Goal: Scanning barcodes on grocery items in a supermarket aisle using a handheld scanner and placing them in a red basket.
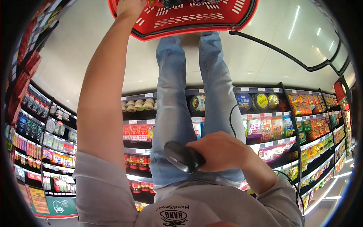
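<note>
A red plastic shopping basket (187, 22) with slotted walls is at the top of the view, its upper part cut off. My left arm reaches forward to it, and my left hand (131, 8) is at its left side, partly cut off by the frame. Beside those fingers lies something red and yellow; whether I grip it is unclear. Dark items (171, 3) sit inside the basket, mostly out of frame. My right hand (219, 153) is in front of my waist, closed around a black rounded handheld device (184, 157) with a small light at its lower edge.
A long black basket handle (272, 48) extends right over the pale glossy floor (255, 62). Shelves of packaged noodles (302, 103), bags and red-lidded jars (138, 162) stand behind my legs. Bottle shelves (35, 102) rise at left. A thin black cable (231, 120) hangs near my right hand.
</note>
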`<state>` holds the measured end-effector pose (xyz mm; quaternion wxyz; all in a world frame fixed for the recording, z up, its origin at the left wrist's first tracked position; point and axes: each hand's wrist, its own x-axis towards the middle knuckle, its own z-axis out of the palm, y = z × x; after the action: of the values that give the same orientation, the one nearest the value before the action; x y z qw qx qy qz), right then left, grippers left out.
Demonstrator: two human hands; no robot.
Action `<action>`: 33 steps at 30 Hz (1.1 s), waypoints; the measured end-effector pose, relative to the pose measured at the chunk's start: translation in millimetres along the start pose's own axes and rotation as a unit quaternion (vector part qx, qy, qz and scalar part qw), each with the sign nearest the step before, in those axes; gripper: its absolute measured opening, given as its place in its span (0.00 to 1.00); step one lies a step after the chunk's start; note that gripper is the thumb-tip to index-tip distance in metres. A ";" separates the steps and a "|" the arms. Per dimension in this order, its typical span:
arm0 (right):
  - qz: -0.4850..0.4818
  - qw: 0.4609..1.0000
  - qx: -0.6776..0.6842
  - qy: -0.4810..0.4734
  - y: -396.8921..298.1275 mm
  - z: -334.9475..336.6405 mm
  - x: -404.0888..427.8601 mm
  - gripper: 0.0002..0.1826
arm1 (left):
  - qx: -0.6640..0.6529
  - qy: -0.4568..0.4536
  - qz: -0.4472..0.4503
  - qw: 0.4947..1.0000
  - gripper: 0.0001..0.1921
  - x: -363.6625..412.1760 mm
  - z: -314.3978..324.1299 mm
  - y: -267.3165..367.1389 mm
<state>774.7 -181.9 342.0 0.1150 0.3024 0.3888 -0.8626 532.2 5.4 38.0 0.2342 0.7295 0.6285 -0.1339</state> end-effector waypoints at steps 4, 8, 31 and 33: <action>-0.015 0.999 0.009 -0.042 15.1 -1.4 17.7 0.14 | 0.044 -0.051 -0.061 0.996 0.26 14.2 17.8 17.8; -0.006 0.999 0.011 -0.052 17.4 -5.5 21.3 0.14 | 0.095 -0.108 -0.076 0.987 0.25 29.1 26.7 34.5; -0.049 0.994 0.090 -0.023 16.2 -21.1 1.5 0.19 | 0.042 0.232 -0.023 0.971 0.41 -36.3 30.7 -34.9; -0.053 0.995 0.088 -0.011 17.5 -22.8 -3.4 0.19 | -0.034 0.185 -0.111 0.976 0.47 -39.3 37.8 -37.5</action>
<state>794.8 -176.9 321.8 0.0462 0.2803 0.3257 -0.9018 492.3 -43.7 18.5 0.1223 0.6588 0.7423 -0.0006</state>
